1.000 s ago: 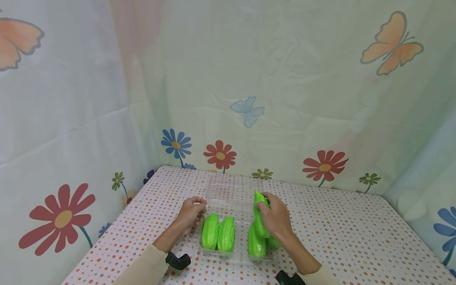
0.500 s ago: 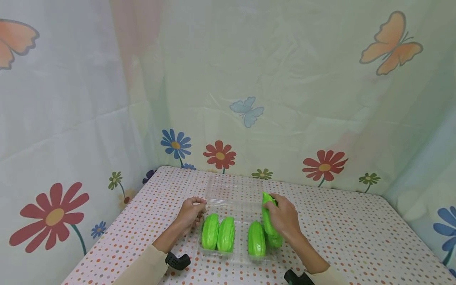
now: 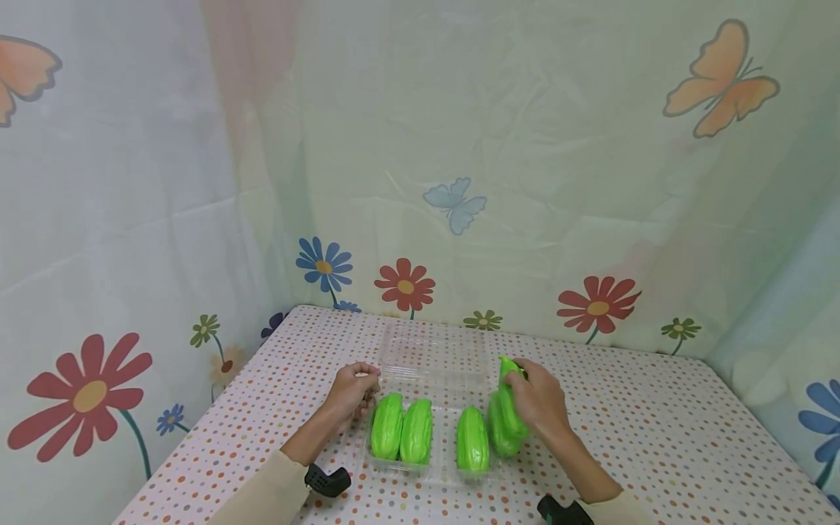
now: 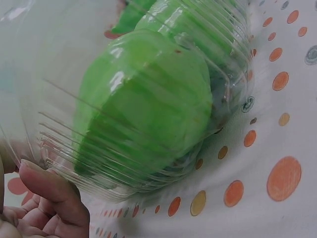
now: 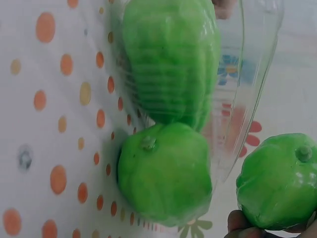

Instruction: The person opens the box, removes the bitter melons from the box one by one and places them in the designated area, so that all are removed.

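A clear plastic clamshell box (image 3: 443, 445) lies with its lid folded back, and two green papayas (image 3: 402, 430) lie side by side in its left part. Another papaya (image 3: 472, 440) is in its right part. My left hand (image 3: 353, 390) pinches the box's left edge between thumb and finger, as the left wrist view shows. My right hand (image 3: 539, 399) grips a papaya (image 5: 277, 181) near its pointed end, raised at the box's right. Below that one, a further papaya (image 5: 166, 173) lies just outside the box wall, partly hidden in the head view.
The table has a dotted cloth (image 3: 630, 430). The transparent lid (image 3: 433, 351) lies behind the box. A curtain (image 3: 558, 182) printed with flowers and butterflies surrounds the table on the left, back and right.
My right hand has moved right with its papaya, baring more of the papaya beneath. My left hand keeps its place at the box edge. The left curtain's print has shifted left.
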Available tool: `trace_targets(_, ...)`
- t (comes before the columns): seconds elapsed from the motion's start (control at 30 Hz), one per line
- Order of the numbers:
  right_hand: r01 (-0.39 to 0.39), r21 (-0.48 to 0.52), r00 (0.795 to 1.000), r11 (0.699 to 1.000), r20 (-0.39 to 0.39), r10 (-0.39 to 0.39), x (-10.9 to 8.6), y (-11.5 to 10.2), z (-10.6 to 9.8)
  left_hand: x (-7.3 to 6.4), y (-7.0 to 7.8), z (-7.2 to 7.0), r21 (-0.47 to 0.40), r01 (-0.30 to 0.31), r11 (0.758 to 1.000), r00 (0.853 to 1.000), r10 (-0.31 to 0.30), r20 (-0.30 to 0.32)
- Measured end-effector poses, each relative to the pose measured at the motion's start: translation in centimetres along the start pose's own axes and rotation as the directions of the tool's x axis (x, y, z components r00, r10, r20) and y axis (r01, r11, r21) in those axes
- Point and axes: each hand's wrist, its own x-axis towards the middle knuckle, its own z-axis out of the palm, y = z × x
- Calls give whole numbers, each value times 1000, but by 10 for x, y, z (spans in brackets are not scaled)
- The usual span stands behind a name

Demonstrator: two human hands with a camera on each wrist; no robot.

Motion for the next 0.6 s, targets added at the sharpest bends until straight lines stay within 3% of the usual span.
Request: trace_targets(0.6, -103, -80, 992, 991, 65, 108, 11, 31, 0, 1, 1, 0, -11, 7, 1000, 1000, -7, -7)
